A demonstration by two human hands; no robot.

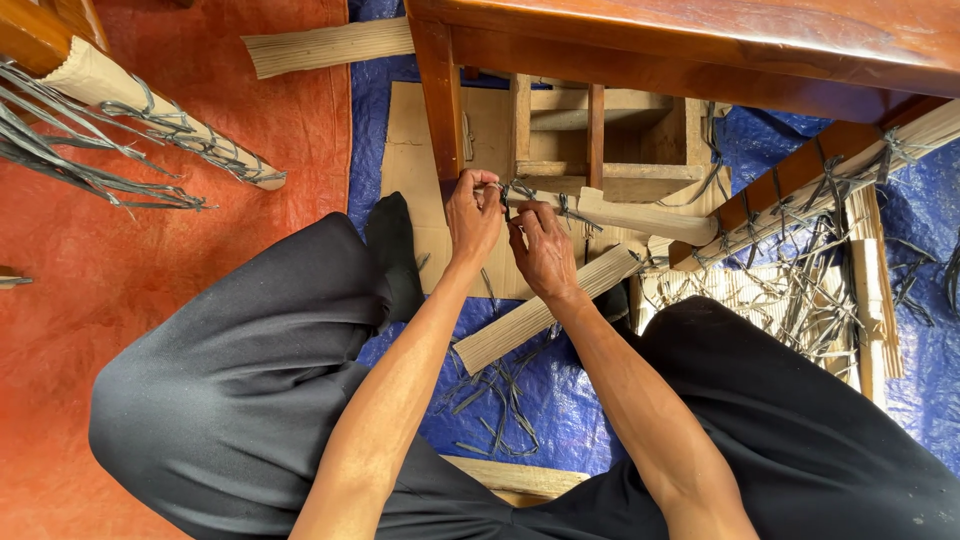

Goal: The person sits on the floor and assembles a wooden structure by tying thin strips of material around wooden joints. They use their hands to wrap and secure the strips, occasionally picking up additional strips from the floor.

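My left hand [472, 215] and my right hand [543, 252] meet over the end of a cardboard-wrapped wooden bar [640, 215]. Both pinch a thin grey strap [517, 192] knotted around that wrapping. The bar runs to the right from my hands, under a brown wooden furniture frame [700, 40]. A corrugated cardboard strip [540, 312] lies slanted just below my right wrist. My legs in dark trousers sit at either side.
A wrapped leg with grey ties [160, 115] stretches across the orange mat [120, 280] at left. Another wrapped rail [850, 165] slants at right. Cut strap scraps [495, 395] litter the blue tarp [560, 410]. Flat cardboard [410, 150] lies under the frame.
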